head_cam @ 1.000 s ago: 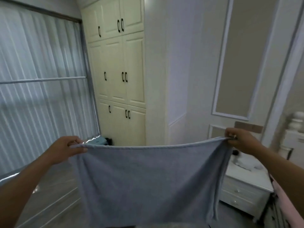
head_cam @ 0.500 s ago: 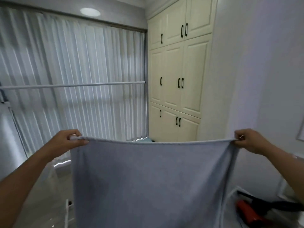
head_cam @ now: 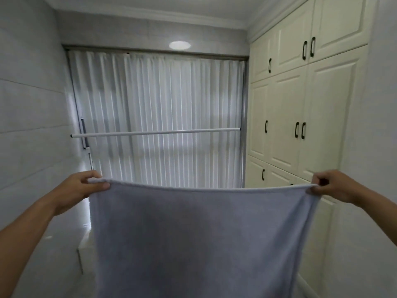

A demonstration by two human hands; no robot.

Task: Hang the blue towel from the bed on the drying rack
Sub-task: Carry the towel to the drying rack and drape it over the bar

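Note:
The blue towel hangs spread flat in front of me, filling the lower middle of the view. My left hand pinches its top left corner. Its top right corner is pinched by my right hand. The towel's top edge is stretched almost level between both hands. Straight ahead and higher up, the white bar of the drying rack runs horizontally in front of the curtain. The towel's top edge sits below and in front of that bar, apart from it. The rack's lower part is hidden behind the towel.
A white pleated curtain covers the window behind the bar. Cream wardrobe doors with dark handles line the right side. A pale tiled wall closes the left side. A white upright post stands at the bar's left end.
My view has turned left, from the wardrobe and bedside table to face the curtain and rack bar squarely. Both hands keep the towel spread at the same height.

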